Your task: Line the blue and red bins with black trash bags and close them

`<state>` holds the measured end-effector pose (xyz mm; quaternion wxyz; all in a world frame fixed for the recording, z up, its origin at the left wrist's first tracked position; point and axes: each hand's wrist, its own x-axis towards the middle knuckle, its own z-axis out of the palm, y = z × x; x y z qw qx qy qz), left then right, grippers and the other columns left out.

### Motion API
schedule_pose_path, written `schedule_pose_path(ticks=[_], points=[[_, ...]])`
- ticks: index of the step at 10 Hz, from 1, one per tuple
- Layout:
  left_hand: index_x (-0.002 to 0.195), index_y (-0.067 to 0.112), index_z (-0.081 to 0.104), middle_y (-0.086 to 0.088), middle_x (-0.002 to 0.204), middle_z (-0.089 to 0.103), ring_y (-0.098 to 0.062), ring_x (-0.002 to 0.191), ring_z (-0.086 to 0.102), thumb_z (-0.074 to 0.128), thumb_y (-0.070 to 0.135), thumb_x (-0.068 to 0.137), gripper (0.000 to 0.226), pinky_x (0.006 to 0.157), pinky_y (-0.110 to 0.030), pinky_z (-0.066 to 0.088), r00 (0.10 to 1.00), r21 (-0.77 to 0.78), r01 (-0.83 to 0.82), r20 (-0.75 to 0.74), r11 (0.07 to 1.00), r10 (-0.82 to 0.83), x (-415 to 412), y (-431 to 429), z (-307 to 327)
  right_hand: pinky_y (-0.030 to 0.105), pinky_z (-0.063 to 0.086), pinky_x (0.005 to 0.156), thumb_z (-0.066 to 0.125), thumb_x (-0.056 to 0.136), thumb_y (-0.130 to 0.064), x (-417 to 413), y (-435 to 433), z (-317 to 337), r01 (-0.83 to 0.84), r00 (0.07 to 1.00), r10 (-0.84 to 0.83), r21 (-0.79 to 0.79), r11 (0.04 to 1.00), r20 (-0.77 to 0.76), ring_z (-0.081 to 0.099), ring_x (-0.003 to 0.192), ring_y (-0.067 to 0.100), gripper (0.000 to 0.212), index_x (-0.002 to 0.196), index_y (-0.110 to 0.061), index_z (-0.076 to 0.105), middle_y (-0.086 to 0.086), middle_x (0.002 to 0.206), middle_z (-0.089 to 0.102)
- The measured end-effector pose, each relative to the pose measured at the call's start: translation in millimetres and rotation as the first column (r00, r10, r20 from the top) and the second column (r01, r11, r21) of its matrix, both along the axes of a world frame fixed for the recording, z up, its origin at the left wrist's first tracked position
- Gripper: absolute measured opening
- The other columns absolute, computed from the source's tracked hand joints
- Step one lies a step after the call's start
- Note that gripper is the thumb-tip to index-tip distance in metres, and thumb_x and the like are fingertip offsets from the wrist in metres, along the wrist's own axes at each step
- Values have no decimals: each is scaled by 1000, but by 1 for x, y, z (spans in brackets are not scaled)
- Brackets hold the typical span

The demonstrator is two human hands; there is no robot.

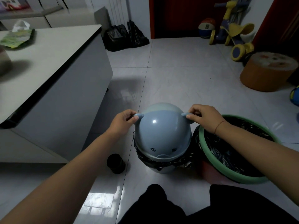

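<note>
The blue bin (162,169) stands on the floor in front of me with its domed blue lid (160,135) on top. Black trash bag (152,161) plastic sticks out between lid and bin. My left hand (123,121) pinches the lid's left ear. My right hand (204,118) pinches the lid's right ear. Right beside it stands the red bin (208,171), lined with a black bag (229,152) and topped by a green ring (204,147); it has no lid on.
A black roll of bags (116,163) sits on the tiles left of the blue bin. A white counter (56,65) fills the left side. Black full bags (126,38), a yellow ride-on toy (234,31) and an orange stool (267,71) stand farther back. My dark-trousered knees (194,206) are below.
</note>
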<state>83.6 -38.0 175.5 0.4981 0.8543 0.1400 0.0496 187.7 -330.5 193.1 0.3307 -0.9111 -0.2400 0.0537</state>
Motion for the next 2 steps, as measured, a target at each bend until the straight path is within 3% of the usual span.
schedule_pose_path(ticks=[1,2], points=[[84,25,62,0,89,69,-12,85,61,59,18,91,10,73,-18,45,999,-1,-32,6,999,32,0,-9,7,21,46,69,68,82,-29,1,3,3,22,1000,-22,16,1000,-18,61,80,15,9,80,-22,62,-9,76,64],[127,19,52,-1,130,56,-19,122,51,60,25,91,38,94,-26,41,981,-35,-194,1,980,195,-14,-22,8,34,39,105,67,84,-28,-15,-3,5,22,984,-20,13,1000,-175,50,123,22,44,125,-16,55,5,130,57]])
